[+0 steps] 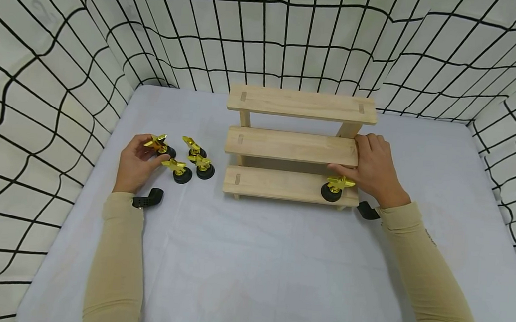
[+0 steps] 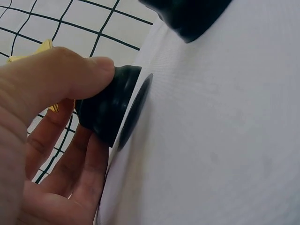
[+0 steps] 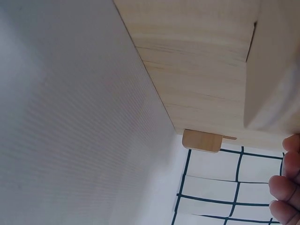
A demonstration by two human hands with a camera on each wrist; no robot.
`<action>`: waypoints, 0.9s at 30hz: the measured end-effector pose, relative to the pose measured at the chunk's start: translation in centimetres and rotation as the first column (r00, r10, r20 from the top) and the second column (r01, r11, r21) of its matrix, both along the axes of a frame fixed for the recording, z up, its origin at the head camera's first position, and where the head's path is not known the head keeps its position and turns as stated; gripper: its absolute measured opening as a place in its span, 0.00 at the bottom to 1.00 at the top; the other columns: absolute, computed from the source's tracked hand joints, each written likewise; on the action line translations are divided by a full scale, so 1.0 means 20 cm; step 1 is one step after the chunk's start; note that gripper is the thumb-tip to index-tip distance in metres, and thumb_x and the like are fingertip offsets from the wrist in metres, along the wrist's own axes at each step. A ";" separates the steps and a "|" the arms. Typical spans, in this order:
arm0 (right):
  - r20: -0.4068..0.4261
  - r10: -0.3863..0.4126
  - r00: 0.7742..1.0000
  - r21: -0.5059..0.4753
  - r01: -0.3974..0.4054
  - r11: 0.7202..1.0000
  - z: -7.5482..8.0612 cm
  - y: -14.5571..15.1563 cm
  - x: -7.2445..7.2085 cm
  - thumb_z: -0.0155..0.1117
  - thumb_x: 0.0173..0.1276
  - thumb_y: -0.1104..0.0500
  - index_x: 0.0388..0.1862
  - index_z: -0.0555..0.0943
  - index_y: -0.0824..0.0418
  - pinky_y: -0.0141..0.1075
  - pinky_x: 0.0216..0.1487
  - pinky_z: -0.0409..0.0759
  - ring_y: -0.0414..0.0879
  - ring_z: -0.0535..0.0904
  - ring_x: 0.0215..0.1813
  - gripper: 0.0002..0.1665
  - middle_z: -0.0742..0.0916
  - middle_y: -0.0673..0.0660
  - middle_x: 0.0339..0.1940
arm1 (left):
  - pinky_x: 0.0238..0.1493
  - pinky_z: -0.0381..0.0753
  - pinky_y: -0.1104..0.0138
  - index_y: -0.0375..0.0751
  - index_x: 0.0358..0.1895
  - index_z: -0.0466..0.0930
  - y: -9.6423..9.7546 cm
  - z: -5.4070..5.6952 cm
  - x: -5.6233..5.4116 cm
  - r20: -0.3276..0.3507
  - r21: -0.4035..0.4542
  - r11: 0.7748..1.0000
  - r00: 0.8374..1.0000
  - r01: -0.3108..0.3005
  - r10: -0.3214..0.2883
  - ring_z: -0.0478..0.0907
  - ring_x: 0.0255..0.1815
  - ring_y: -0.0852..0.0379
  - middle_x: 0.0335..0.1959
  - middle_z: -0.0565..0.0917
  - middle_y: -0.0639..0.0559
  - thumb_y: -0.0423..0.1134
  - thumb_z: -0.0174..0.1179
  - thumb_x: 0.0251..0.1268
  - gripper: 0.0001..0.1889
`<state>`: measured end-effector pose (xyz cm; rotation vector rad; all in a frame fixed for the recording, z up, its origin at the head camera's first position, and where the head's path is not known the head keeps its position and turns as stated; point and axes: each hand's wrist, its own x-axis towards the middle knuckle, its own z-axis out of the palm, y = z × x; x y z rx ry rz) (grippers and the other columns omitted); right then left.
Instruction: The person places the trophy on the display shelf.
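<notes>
At the left, my left hand pinches a small star trophy between thumb and fingers. In the left wrist view, the thumb lies against its black stepped base, low by the white cloth; part of its gold star shows behind the thumb. Beside it are further gold star trophies on black round bases. My right hand grips the right end of the middle step of a three-step wooden stand, the thumb along its front. One trophy stands on the bottom step, just below that thumb.
White cloth covers the table. Black wire grid panels with white behind them enclose the back and both sides. A black wrist-camera mount sticks out at each wrist, the left one close above the cloth.
</notes>
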<state>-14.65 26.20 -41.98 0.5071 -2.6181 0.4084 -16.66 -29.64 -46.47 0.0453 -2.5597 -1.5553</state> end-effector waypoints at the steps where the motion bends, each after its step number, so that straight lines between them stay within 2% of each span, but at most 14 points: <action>1: -0.004 0.003 1.000 -0.001 -0.003 1.000 0.00 0.00 0.00 0.35 0.55 0.06 0.50 0.74 0.74 0.56 0.42 0.69 0.64 0.70 0.39 0.71 0.77 0.69 0.38 | 0.64 0.79 0.80 0.42 0.64 0.74 0.00 0.00 0.00 0.000 0.000 1.000 1.000 -0.001 0.001 0.76 0.57 0.71 0.56 0.78 0.64 0.29 0.73 0.61 0.29; 7: -0.049 0.042 0.998 0.018 -0.042 0.999 0.00 0.00 0.00 0.35 0.59 0.08 0.47 0.73 0.72 0.55 0.39 0.69 0.64 0.70 0.36 0.66 0.77 0.68 0.35 | 0.63 0.80 0.80 0.45 0.63 0.74 -0.01 -0.01 -0.01 -0.003 0.018 1.000 1.000 -0.026 0.026 0.77 0.57 0.71 0.56 0.78 0.67 0.29 0.73 0.61 0.28; 13: -0.094 0.059 0.994 0.044 -0.055 0.998 0.01 0.01 -0.01 0.38 0.62 0.11 0.44 0.74 0.72 0.55 0.37 0.69 0.63 0.70 0.34 0.63 0.77 0.68 0.32 | 0.65 0.80 0.77 0.45 0.62 0.74 -0.01 0.02 -0.01 -0.011 0.019 0.999 0.999 -0.032 0.032 0.77 0.57 0.70 0.55 0.78 0.68 0.31 0.73 0.61 0.27; 18: -0.072 0.054 0.996 0.073 -0.049 0.996 0.01 0.00 0.00 0.33 0.62 0.10 0.47 0.75 0.73 0.55 0.39 0.71 0.63 0.71 0.37 0.66 0.77 0.68 0.35 | 0.64 0.79 0.79 0.42 0.63 0.74 -0.02 0.04 0.00 -0.004 -0.002 0.999 0.999 -0.045 0.045 0.77 0.56 0.71 0.55 0.78 0.69 0.31 0.73 0.62 0.27; 21: -0.056 0.041 0.998 0.088 -0.036 0.995 0.02 0.00 -0.01 0.29 0.60 0.08 0.47 0.75 0.73 0.54 0.41 0.71 0.62 0.72 0.38 0.68 0.77 0.68 0.35 | 0.63 0.80 0.80 0.45 0.63 0.74 -0.04 0.05 0.01 0.005 -0.011 0.998 0.998 -0.063 0.063 0.77 0.56 0.71 0.55 0.78 0.69 0.31 0.73 0.62 0.27; 24: -0.050 0.035 0.998 0.085 -0.030 0.996 0.03 0.00 0.00 0.29 0.59 0.08 0.47 0.75 0.74 0.54 0.41 0.71 0.63 0.72 0.38 0.69 0.77 0.68 0.35 | 0.63 0.79 0.81 0.48 0.62 0.74 -0.05 0.06 0.01 0.011 0.005 0.997 0.997 -0.071 0.071 0.76 0.56 0.71 0.55 0.77 0.69 0.30 0.73 0.61 0.27; 27: -0.047 0.026 0.999 0.081 -0.022 0.996 0.03 0.01 0.00 0.29 0.60 0.08 0.47 0.75 0.74 0.54 0.40 0.71 0.63 0.72 0.38 0.69 0.77 0.68 0.35 | 0.62 0.79 0.82 0.47 0.62 0.74 -0.04 0.07 0.01 0.006 0.002 0.999 0.999 -0.053 0.053 0.76 0.56 0.71 0.55 0.76 0.69 0.30 0.73 0.61 0.27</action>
